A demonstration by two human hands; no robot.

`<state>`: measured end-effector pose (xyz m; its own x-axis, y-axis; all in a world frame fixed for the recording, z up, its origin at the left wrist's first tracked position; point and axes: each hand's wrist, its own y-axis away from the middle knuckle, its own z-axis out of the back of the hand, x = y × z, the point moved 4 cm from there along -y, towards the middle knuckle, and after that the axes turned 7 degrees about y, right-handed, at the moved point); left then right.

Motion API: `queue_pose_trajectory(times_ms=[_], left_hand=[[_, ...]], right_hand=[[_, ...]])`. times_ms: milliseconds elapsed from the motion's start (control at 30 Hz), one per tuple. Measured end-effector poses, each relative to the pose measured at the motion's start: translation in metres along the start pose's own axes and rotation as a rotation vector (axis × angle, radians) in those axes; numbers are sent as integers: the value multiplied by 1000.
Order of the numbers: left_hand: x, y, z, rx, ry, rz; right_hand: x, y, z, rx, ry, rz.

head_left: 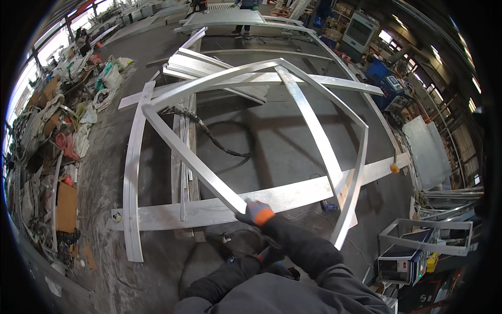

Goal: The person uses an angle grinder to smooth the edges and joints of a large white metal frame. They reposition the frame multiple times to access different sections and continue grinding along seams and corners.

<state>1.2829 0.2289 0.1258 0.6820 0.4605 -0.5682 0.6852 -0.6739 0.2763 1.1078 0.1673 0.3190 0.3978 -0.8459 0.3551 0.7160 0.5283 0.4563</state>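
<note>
Centre of frame: we see a welded aluminium frame (293, 110) of flat bars, lifted and tilted above the concrete floor (272, 152). The right hand (254, 212), in a dark glove with an orange cuff, has its fingers clenched around the frame's lower corner bar, low centre. The left hand (266, 256) sits lower, mostly hidden behind the right sleeve; we cannot tell its grip. Long flat bars (293, 193) lie beneath. A black hose (214, 138) runs centre-left. Scrap pile (63, 131) at left.

Metal frame (251, 131) over crossed beams (261, 201), scrap pile (63, 120) perhaps leftward.
</note>
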Motion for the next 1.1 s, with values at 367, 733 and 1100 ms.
queue_pose_trajectory(times_ms=[367,733,1100], left_hand=[[-139,132,59,-828,531,-608],[-177,159,120,-1116,176,-624],[-216,185,98,-1239,-39,-691]], right_hand=[[-95,13,-32,-559,-277,-133],[-323,72,-46,-635,-1307,-749],[-277,-11,-95,-454,-2082,-308]])
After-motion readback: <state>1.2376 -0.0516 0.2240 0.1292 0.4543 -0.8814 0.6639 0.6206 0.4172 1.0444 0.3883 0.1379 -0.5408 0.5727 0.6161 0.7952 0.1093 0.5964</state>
